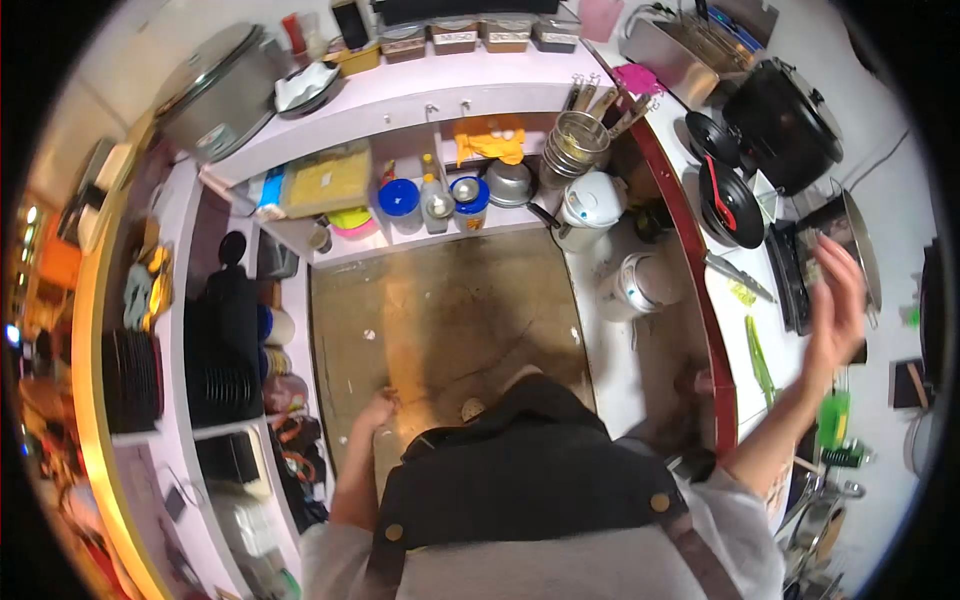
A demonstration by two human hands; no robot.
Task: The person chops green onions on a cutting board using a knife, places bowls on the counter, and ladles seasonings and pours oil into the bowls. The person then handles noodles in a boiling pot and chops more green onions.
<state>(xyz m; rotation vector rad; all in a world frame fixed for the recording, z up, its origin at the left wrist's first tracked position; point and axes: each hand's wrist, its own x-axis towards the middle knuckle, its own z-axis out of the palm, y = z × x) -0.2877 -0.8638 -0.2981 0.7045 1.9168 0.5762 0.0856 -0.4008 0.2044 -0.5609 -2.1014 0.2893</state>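
My right hand [838, 310] is raised over the counter on the right, fingers stretched out and nothing visible in them. Behind its fingers is a wide metal pan [858, 245]; whether they touch cannot be told. Nearby on the counter lie a knife [740, 277], chopped green pieces [742, 292] and long green stalks [760, 360]. A black frying pan [742, 225] with a red utensil [722, 200] sits farther back. Low at my side hangs my left hand [378, 410], above the floor, fingers loosely bent and apart, with no object seen in it.
Brown floor [450, 310] lies ahead. Shelves [185, 380] with stacked black plates [225, 390] line the left. A rice cooker [215, 95] and labelled containers [455, 37] stand on the back counter. White lidded buckets [640, 285] stand at the right, near the counter's red edge [690, 230].
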